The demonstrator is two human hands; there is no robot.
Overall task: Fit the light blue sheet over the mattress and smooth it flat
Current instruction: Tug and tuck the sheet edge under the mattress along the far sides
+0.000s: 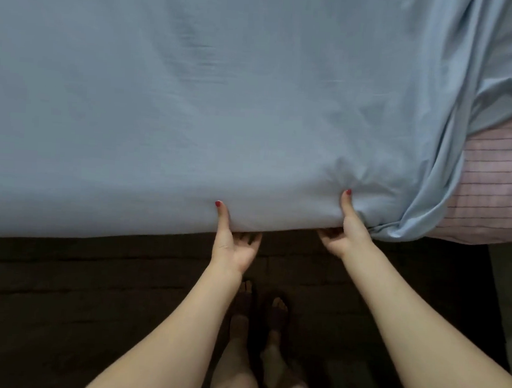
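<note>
Gripping the light blue sheet (pixel 194 100) at the near bed edge, left hand (pixel 235 243) and right hand (pixel 340 233) pinch its hem; the uncovered mattress (pixel 501 185) corner lies rightward, nearer the right hand.

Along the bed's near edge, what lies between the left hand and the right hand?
In the head view, only the light blue sheet spans the edge between the left hand and the right hand; both hands grip its hem, thumbs on top.
</note>
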